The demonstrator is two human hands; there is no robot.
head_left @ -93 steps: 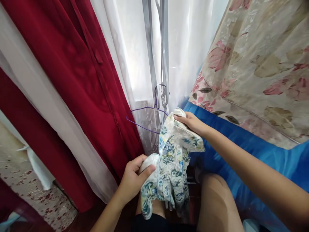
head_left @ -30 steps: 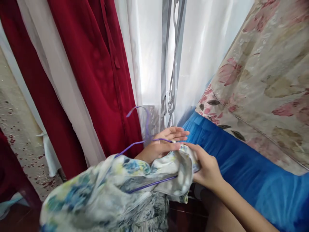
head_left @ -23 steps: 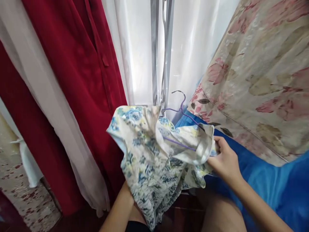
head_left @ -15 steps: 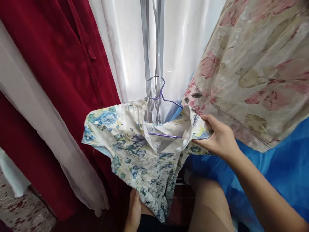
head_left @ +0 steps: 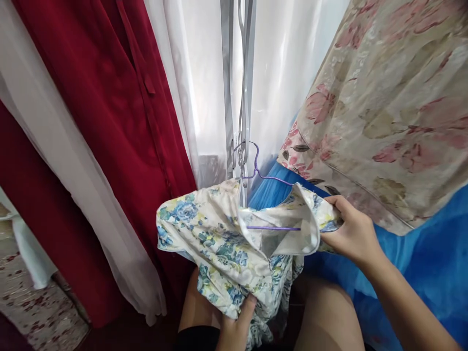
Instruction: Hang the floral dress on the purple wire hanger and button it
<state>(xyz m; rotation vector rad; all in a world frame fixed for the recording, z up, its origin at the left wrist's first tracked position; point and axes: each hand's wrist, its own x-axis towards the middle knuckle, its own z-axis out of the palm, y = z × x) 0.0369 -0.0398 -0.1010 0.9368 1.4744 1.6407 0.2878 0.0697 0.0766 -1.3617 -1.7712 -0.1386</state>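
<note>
A white short-sleeved dress with blue and yellow flowers sits on a thin purple hanger. The hanger's bar crosses inside the open neckline, and its hook overlaps the grey hanging strips; I cannot tell whether it is caught on them. My right hand pinches the sleeve at the right, thumb on top. Lower down, my left hand grips the dress's gathered body, thumb over the cloth and fingers hidden beneath. The bottom of the dress is bunched and partly out of sight.
Long grey strips hang before a white curtain. Dark red cloth and a pale sheer cloth hang at left. A pink-flowered fabric and blue tulle fill the right side. My legs are below.
The dress and hanger have moved down and to the right with my right hand on the sleeve. My left hand has shifted right, its thumb now over the front of the dress.
</note>
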